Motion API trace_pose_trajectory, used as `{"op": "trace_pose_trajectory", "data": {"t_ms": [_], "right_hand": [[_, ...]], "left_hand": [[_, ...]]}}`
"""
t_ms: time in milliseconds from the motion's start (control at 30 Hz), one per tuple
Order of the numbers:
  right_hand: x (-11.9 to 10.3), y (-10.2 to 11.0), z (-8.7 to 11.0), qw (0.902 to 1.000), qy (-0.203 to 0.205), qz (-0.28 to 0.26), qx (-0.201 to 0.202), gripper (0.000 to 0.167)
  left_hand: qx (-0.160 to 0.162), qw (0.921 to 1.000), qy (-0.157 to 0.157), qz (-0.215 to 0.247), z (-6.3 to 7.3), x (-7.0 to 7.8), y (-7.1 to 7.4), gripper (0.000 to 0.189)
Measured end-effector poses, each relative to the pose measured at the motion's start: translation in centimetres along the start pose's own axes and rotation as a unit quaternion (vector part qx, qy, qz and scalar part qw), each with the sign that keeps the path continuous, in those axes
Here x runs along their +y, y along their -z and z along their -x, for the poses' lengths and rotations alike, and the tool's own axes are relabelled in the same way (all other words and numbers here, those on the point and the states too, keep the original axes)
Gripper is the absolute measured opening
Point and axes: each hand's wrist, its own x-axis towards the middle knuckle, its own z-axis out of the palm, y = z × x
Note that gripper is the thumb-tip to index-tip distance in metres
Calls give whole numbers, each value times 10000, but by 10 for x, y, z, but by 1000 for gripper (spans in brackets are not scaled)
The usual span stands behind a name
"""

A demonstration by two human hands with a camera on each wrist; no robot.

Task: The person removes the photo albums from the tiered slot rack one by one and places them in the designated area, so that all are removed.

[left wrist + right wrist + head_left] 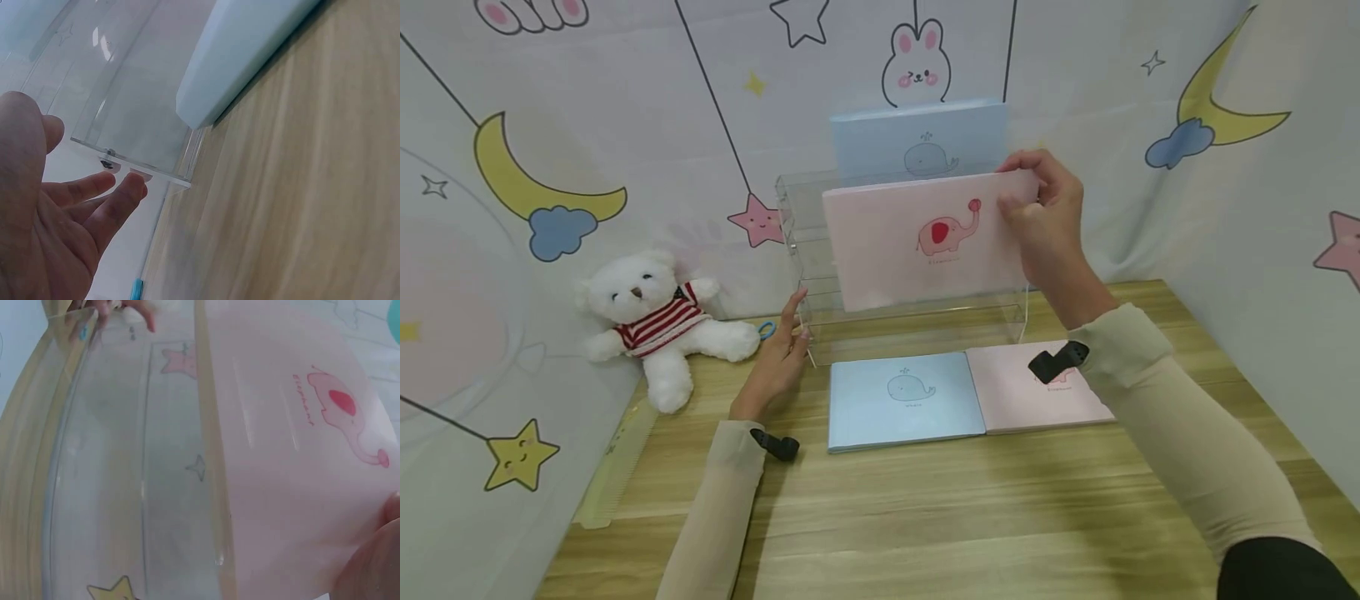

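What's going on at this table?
A person's right hand grips a pink elephant book, held up at a clear rack; the left hand is at its left side. A blue whale book stands behind the pink one. Another blue book and another pink book lie side by side on the table.

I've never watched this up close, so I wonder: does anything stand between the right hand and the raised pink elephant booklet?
Nothing visible: the right hand pinches the pink elephant booklet at its upper right corner.

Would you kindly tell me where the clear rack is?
In the head view, the clear rack stands centrally, right of the left hand and behind the flat-lying whale notebook.
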Motion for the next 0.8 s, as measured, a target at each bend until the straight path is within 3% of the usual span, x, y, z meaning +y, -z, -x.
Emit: {"op": "trace_pose_trajectory", "data": {"t_ms": [800], "right_hand": [[19, 18, 68, 9965, -798, 156, 175, 35]], "left_hand": [[-41, 9999, 96, 1, 0, 3, 1, 68]]}}
